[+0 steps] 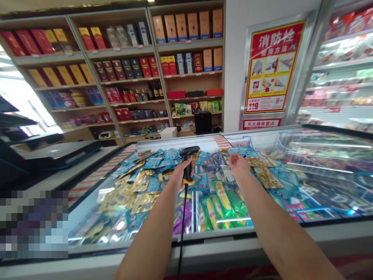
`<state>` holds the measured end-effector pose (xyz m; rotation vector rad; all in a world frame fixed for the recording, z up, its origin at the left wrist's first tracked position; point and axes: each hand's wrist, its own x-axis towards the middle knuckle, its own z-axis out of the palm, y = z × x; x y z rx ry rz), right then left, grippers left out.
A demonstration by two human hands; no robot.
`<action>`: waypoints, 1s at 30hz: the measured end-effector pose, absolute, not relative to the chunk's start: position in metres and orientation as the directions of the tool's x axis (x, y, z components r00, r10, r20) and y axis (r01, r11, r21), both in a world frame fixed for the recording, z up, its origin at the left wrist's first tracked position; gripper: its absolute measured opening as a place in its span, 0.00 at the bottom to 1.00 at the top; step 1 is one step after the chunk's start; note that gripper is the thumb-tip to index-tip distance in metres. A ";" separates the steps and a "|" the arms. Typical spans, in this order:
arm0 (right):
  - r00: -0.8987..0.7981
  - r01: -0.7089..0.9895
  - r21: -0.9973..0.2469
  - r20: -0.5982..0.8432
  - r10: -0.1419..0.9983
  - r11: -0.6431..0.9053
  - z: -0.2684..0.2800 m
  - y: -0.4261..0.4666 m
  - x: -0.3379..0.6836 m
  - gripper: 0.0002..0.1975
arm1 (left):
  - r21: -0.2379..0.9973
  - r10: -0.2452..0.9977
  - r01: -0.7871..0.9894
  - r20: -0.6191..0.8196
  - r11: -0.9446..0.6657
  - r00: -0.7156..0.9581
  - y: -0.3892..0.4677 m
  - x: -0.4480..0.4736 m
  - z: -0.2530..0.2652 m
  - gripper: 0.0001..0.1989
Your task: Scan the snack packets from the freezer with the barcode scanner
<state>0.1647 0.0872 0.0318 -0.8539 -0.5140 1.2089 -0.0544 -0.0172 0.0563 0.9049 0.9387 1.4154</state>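
My left hand (pixel 184 173) is wrapped round the grip of a black and yellow barcode scanner (pixel 189 165), its cord hanging down toward me. The scanner is held over an ice-cream freezer (pixel 218 238) full of wrapped goods. Farther right, my right hand (pixel 237 162) reaches across the freezer with its fingers curled; whether something small is in them is too blurred to make out. Gold ice-cream packets (pixel 264 171) and blue packets (pixel 287 182) lie around that hand. Below and between my forearms are green and yellow packets (pixel 223 196). More gold packets (pixel 142 181) lie left of the scanner.
At left, a counter carries a scale-like device (pixel 68 151). Shelves of boxed bottles (pixel 128 68) line the back wall, and a red fire-hydrant poster (pixel 272 70) hangs right of them. A lit display fridge (pixel 344 77) stands at far right. The freezer's front rim runs under my forearms.
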 end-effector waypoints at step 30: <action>-0.181 0.693 -0.666 0.211 0.961 0.277 0.018 0.055 0.123 0.32 | 0.919 0.971 -0.393 -0.112 0.019 -0.213 -0.017 -0.084 0.050 0.13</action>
